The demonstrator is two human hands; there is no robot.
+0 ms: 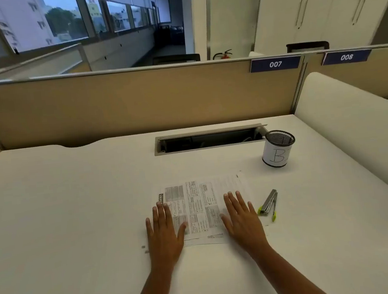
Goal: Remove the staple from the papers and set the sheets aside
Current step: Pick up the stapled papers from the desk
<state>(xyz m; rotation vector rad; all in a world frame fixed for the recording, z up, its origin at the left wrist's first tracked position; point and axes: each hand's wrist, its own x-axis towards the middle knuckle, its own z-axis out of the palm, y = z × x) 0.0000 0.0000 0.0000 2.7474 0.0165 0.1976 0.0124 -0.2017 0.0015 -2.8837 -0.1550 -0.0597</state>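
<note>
1. Centre of frame: the printed white paper sheets (196, 209) lie flat on the white bench (75, 207), a lower sheet edge peeking out at the near side.
2. My left hand (164, 231) rests flat and released on the sheets' left margin; my right hand (242, 218) rests likewise, fingers spread, on their right part. Neither grasps anything.
3. Right of centre: the silver metal staple tool with lime-green tips (269, 204) lies just beside the sheets, untouched.
4. Upper right: a black mesh cup wrapped in white paper marked "B" (277, 149), well apart.
5. I judge the task at its start; the staple itself is too small to locate.
6. Next move: I would lift my right hand to the tool while my left pins the sheets.
</note>
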